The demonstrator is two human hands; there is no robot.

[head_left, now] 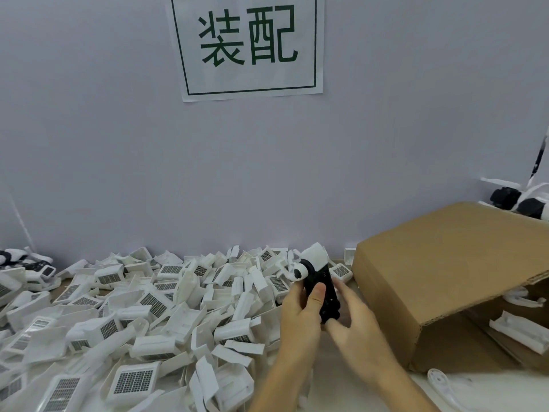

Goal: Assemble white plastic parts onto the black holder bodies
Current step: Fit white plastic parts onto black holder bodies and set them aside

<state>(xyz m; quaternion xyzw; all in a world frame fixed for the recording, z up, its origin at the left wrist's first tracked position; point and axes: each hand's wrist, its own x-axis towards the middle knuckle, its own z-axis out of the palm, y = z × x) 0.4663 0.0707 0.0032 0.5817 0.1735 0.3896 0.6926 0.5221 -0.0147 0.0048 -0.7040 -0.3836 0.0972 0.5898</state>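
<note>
White plastic parts (142, 310) lie heaped across the lower left of the frame, below a paper sign (248, 46) on the wall. Right of them sits an open cardboard box (439, 272). At lower centre, the left hand (300, 319) grips a black holder body (322, 289), thumb pressed on its front; the right hand (356, 325), blurred, fingers spread, touches its lower end.

Cardboard box (439, 272), wall sign (248, 46)
</note>
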